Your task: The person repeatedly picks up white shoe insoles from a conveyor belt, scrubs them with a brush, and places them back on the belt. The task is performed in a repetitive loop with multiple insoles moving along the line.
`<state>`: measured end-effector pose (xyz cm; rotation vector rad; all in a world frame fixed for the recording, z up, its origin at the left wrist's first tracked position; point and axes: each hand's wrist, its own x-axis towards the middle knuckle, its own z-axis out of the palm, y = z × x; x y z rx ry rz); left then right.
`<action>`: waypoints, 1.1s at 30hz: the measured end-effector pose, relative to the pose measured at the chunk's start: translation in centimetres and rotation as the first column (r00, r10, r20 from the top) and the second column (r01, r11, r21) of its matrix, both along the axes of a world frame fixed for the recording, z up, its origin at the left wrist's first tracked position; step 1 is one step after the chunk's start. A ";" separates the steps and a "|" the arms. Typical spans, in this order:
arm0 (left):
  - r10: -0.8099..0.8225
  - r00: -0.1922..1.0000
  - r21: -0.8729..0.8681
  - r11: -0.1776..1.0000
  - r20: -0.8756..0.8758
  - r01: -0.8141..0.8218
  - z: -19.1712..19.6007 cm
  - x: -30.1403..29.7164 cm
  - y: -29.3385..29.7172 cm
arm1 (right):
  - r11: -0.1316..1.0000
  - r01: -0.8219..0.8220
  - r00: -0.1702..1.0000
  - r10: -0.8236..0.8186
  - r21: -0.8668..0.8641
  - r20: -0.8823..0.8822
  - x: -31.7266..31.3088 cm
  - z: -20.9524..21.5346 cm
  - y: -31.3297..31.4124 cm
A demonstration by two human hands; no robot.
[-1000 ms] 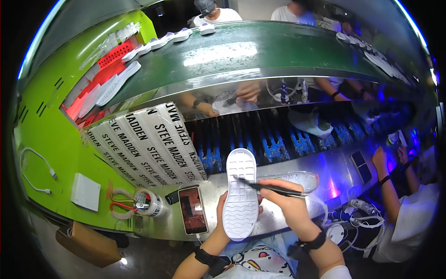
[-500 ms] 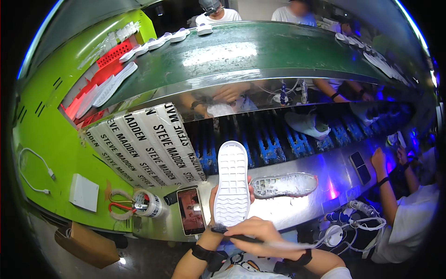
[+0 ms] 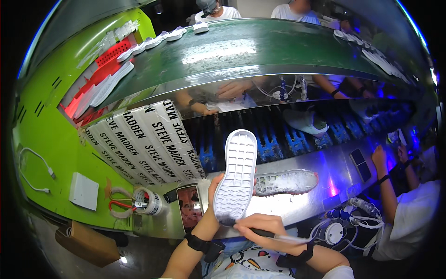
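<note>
Upright in my left hand (image 3: pixel 212 217) is a white shoe sole (image 3: pixel 237 179), gripped by its edges, with the grid and wavy ribs facing me. My right hand (image 3: pixel 267 227) pinches a brush (image 3: pixel 264 233) with a dark handle, pale toward its far end. The dark bristles, slightly blurred, are at the sole's lower end and appear to touch it. On the metal bench just right of the held sole lies a second sole (image 3: pixel 290 182), greyish with white patches inside.
A phone (image 3: pixel 190 207), a tape roll (image 3: pixel 149 202) and scissors (image 3: pixel 121 204) sit left of my hands. Beyond stands a printed carton panel (image 3: pixel 148 142). Behind the bench runs a blue-slatted conveyor (image 3: pixel 269 151), carrying shoes (image 3: pixel 304 122). A co-worker's arm (image 3: pixel 388 195) reaches in at right.
The held sole has moved right and slightly up and now leans to the right. The brush has shifted from beside my left wrist onto the sole's lower end.
</note>
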<state>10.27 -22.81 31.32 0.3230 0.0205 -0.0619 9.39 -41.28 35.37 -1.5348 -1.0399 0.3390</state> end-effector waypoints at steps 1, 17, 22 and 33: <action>-0.016 1.000 -0.001 1.000 0.010 0.016 -0.2 0.0 0.3 | 0.992 -0.093 0.954 0.064 -0.087 -0.292 0.0 0.1 -0.3; -0.436 0.896 0.029 0.898 -0.082 0.439 -0.3 0.8 1.4 | 0.956 -0.245 0.961 0.261 -0.164 0.087 3.2 3.2 -1.4; -0.349 0.891 0.305 0.848 -0.291 0.433 3.8 0.1 -0.3 | 0.968 -0.241 0.955 0.249 -0.066 0.163 3.2 5.3 -1.2; -0.398 0.912 0.961 0.276 0.103 0.012 7.8 -3.1 1.3 | 0.897 -0.328 0.925 0.369 -0.296 0.090 5.6 3.6 -3.0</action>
